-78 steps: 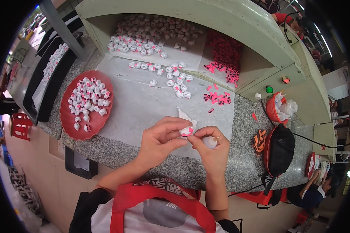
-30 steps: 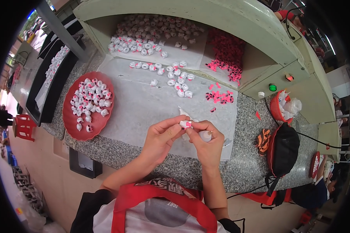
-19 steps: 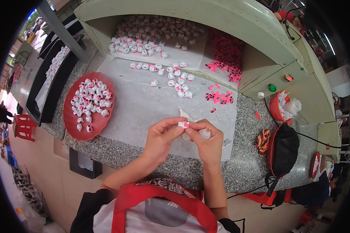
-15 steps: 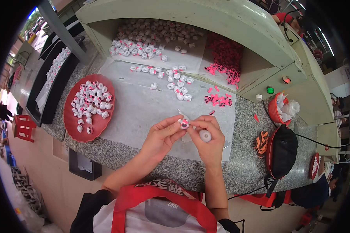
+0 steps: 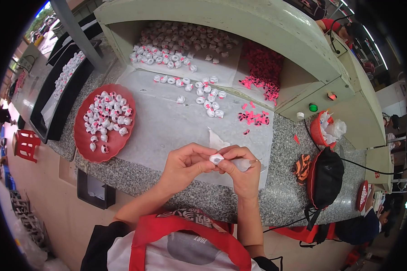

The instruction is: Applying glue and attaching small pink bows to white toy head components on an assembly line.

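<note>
Over the front of the white sheet, both my hands meet at a small white rounded piece with a trace of pink (image 5: 216,159). My left hand (image 5: 184,166) pinches it between thumb and fingers. The fingertips of my right hand (image 5: 243,177) touch its other side. Tucked in that same hand is a small translucent bottle (image 5: 242,164), a thin tip showing at its right. Just behind my fingers lies a crumpled white tissue (image 5: 217,139). Small pink pieces with dark spots (image 5: 257,118) are scattered beyond my right hand.
At left, a red scalloped tray (image 5: 105,154) holds many white-and-pink pieces. More white pieces (image 5: 208,97) lie at the back, before a pale green cabinet (image 5: 239,18). A red basket (image 5: 315,131), a black pouch (image 5: 326,178) and an orange-black cloth (image 5: 302,167) stand right.
The piece has been turned, so its pink, dark-spotted face no longer shows. My right hand has tilted the bottle, and its thin tip now shows. More of the tissue is visible.
</note>
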Tool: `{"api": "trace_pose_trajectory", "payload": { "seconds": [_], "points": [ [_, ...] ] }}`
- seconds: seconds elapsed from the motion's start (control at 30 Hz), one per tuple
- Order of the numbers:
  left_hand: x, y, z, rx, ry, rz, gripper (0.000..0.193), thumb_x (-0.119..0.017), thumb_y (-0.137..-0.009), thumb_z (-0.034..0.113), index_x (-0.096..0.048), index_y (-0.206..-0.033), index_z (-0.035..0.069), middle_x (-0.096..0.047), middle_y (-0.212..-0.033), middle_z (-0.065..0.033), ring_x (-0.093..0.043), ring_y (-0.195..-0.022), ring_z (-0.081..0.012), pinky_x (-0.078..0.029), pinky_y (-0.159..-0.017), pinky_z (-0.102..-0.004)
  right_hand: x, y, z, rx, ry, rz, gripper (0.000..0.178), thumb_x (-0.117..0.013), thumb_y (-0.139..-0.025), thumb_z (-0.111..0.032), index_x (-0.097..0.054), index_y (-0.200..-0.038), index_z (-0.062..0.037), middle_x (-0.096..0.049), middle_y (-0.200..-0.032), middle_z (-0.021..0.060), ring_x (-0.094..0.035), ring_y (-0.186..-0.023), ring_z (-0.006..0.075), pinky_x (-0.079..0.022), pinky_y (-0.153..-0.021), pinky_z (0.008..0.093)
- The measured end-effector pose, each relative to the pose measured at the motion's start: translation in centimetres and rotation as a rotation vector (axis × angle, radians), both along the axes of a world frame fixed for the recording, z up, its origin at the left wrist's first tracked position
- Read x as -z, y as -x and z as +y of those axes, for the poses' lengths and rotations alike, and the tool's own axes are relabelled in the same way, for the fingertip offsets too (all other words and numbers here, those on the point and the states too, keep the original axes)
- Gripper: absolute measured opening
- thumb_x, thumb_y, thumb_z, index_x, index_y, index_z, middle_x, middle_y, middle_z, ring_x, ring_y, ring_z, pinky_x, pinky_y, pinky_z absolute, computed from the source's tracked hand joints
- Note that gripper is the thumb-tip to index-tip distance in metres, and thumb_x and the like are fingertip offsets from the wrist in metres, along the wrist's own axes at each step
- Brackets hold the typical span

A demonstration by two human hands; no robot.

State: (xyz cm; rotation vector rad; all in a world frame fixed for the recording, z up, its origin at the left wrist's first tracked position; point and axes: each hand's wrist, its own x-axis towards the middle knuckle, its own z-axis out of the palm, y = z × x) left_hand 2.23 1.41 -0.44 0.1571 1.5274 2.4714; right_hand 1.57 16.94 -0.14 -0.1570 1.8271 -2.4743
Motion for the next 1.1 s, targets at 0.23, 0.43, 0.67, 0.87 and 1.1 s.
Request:
{"api": "trace_pose_trajectory", "payload": {
  "seconds": [0.23, 0.43, 0.67, 0.87, 1.1],
  "points": [
    [1.1, -0.3, -2.1, -0.087, -0.015, -0.049, 0.022, -0.058, -0.077, -0.003, -0.054, -0.099, -0.004, -0.061, -0.090, -0.0139, -0.061, -0.077, -0.0170, -0.051, -0.066, -0.0243, 1.2, -0.3, -3.2, 0.062, -0.058, 0.083, 0.012, -0.063, -0.074, 0.002, -0.058, -0.086, 0.0011, -0.057, -0.088, 0.0087, -0.056, -0.071, 0.0111, -0.047, -0.058, 0.0212],
    [1.7, 0.1, -4.4, -0.207, 0.013, -0.034, 0.024, -0.059, -0.077, -0.001, -0.055, -0.100, -0.003, -0.061, -0.090, -0.0123, -0.060, -0.076, -0.0146, -0.051, -0.065, -0.0239, 1.3, 0.4, -6.8, 0.056, -0.010, -0.032, 0.009, -0.061, -0.075, 0.001, -0.057, -0.083, 0.0012, -0.059, -0.085, 0.0090, -0.055, -0.065, 0.0109, -0.045, -0.053, 0.0223],
    [1.7, 0.4, -8.4, -0.528, 0.315, 0.025, 0.022, -0.058, -0.078, 0.000, -0.057, -0.100, -0.002, -0.062, -0.089, -0.0092, -0.061, -0.077, -0.0138, -0.049, -0.066, -0.0226, 3.3, 1.0, -8.5, 0.033, -0.318, 0.076, 0.014, -0.065, -0.074, -0.004, -0.060, -0.087, -0.0024, -0.060, -0.085, 0.0069, -0.053, -0.065, 0.0055, -0.043, -0.054, 0.0190],
    [0.4, 3.4, -11.5, -0.745, 0.369, -0.055, 0.023, -0.058, -0.079, 0.006, -0.057, -0.102, -0.001, -0.062, -0.090, -0.0082, -0.061, -0.076, -0.0139, -0.048, -0.067, -0.0225, 3.2, 0.3, -4.1, 0.107, -0.301, -0.041, 0.026, -0.066, -0.072, -0.004, -0.058, -0.097, -0.0014, -0.059, -0.088, 0.0066, -0.054, -0.067, 0.0068, -0.046, -0.054, 0.0194],
    [0.3, 2.3, -2.3, -0.123, 0.086, -0.100, 0.025, -0.059, -0.079, 0.005, -0.055, -0.103, -0.001, -0.062, -0.090, -0.0096, -0.061, -0.078, -0.0143, -0.050, -0.065, -0.0230, 1.3, 1.0, -3.2, 0.076, -0.151, 0.072, 0.032, -0.061, -0.075, 0.001, -0.055, -0.106, -0.0006, -0.056, -0.091, 0.0073, -0.054, -0.065, 0.0085, -0.046, -0.054, 0.0198]
  ]
}}
